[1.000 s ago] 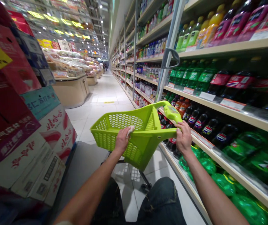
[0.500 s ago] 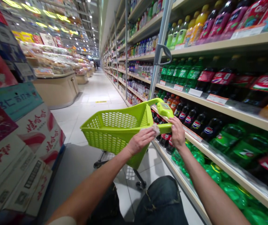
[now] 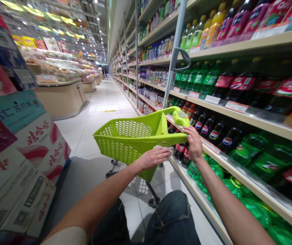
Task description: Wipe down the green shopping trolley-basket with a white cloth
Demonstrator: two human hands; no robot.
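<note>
Found stacked printed cartons (image 3: 20,163) at the near left, and a curved counter (image 3: 59,97) farther down that side. Found the lime-green basket trolley (image 3: 128,139) in the middle of the tiled aisle, on small wheels, empty by the look of it, drawn close to the right-hand side. Saw the left hand (image 3: 155,157) just beneath the handle (image 3: 173,139), palm down, fingers bent, a scrap of white at the fingertips; could not tell whether closed on anything. Saw the right hand (image 3: 193,143) wrapped shut around the handle's right end, just below the green pod (image 3: 180,118) on the upright. Noted shelves (image 3: 250,120) of soft-drink bottles (image 3: 212,131) along the right, near to far. Judged the trolley light, stiff moulded plastic, smooth and a little slippery, quick to roll and to swing at the nose; judged the crossbar the place to grip, hands spread apart, not the thin mesh walls.
</note>
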